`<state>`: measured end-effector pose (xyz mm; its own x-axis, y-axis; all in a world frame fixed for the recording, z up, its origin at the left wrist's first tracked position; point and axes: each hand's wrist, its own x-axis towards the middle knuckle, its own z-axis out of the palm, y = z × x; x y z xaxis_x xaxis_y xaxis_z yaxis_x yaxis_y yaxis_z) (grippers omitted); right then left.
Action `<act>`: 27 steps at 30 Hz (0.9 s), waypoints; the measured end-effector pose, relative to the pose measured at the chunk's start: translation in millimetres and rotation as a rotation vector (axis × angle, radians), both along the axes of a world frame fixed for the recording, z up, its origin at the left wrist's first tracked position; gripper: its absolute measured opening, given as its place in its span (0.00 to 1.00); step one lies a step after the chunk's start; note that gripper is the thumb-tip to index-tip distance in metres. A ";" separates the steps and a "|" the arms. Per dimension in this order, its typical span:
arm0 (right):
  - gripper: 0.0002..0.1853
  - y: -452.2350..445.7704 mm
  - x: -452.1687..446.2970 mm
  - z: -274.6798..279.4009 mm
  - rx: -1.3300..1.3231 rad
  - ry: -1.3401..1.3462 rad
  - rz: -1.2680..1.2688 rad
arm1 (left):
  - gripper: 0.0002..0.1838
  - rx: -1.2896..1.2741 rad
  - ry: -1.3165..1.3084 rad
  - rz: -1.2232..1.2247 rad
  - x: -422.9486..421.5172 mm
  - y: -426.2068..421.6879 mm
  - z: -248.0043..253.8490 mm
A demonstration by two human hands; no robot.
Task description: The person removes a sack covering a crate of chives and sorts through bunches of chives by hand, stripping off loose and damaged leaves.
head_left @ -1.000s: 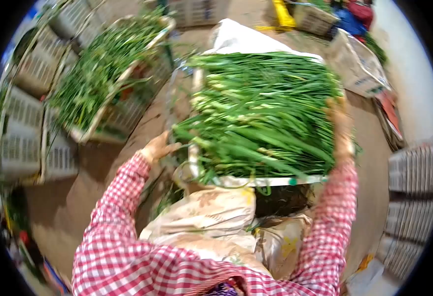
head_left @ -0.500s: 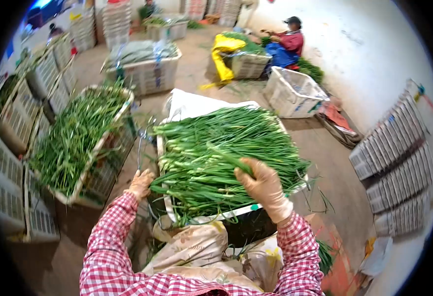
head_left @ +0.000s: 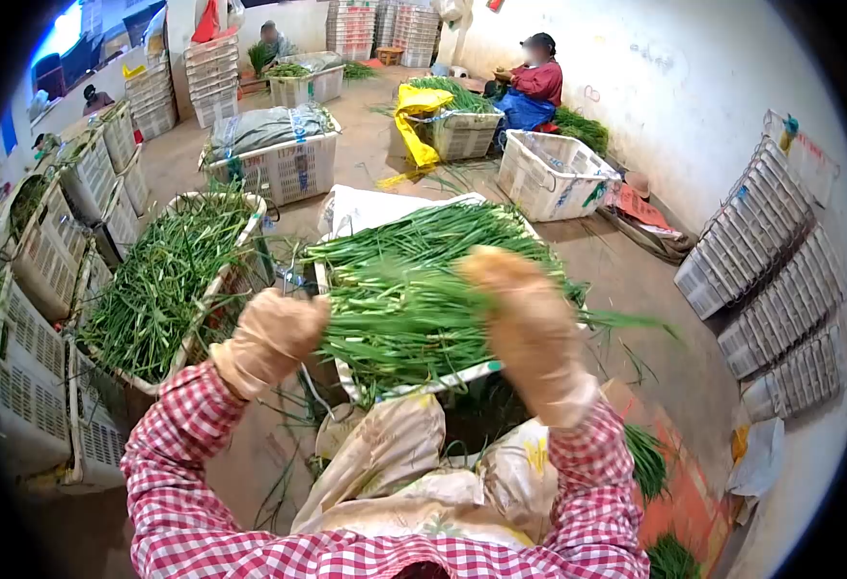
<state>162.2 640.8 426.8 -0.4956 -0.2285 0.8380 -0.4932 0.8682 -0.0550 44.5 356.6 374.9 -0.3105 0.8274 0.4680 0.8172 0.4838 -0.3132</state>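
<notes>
Between my hands, above the near part of a crate (head_left: 414,388), stretches a bunch of green stalks (head_left: 399,304), partly blurred. My left hand (head_left: 274,338), in a tan glove, is closed round its left end. Blurred by motion, my right hand (head_left: 530,323) is closed round the bunch further right, and leaf tips stick out beyond it. Below and behind them the crate is heaped with long green stalks (head_left: 433,236) lying sideways. A white sheet (head_left: 361,209) shows at the crate's far edge.
To the left stands a crate of loose greens (head_left: 168,280), with more crates (head_left: 33,386) beyond. Stacked crates (head_left: 751,222) lean along the right wall. Further back are a covered crate (head_left: 284,164), a white crate (head_left: 551,183) and a seated person (head_left: 537,82). Greens lie on the floor at right.
My left hand has risen from the crate's left side and closed on the bunch. My right hand has lifted, holding stalks. The view has tilted up since the first frame.
</notes>
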 end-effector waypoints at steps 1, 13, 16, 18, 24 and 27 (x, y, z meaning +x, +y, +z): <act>0.17 -29.4 -4.4 -1.8 0.071 -0.045 0.100 | 0.13 0.000 -0.005 -0.066 13.2 11.5 6.5; 0.24 -34.7 92.4 -87.2 -1.322 -1.483 0.375 | 0.41 0.007 -0.246 0.024 32.8 -58.7 -74.4; 0.25 -24.3 111.5 -78.9 -1.266 -1.567 0.389 | 0.40 0.234 -0.334 0.109 23.8 -88.1 -115.1; 0.25 -22.4 118.9 -81.1 -1.250 -1.494 0.316 | 0.42 0.191 -0.297 0.407 7.4 -116.8 -125.5; 0.26 -32.0 110.5 -96.5 -1.163 -1.387 0.314 | 0.38 0.171 -0.754 0.193 62.3 -84.9 -83.8; 0.26 -55.4 94.1 -100.4 -1.028 -1.330 0.281 | 0.32 0.802 -1.905 -0.413 93.6 -7.0 -102.3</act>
<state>256.3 585.4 326.4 -0.9654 -0.0938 -0.2435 0.2323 0.1155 -0.9658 138.2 349.7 272.6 -0.6160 0.7843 0.0738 -0.1308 -0.1942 0.9722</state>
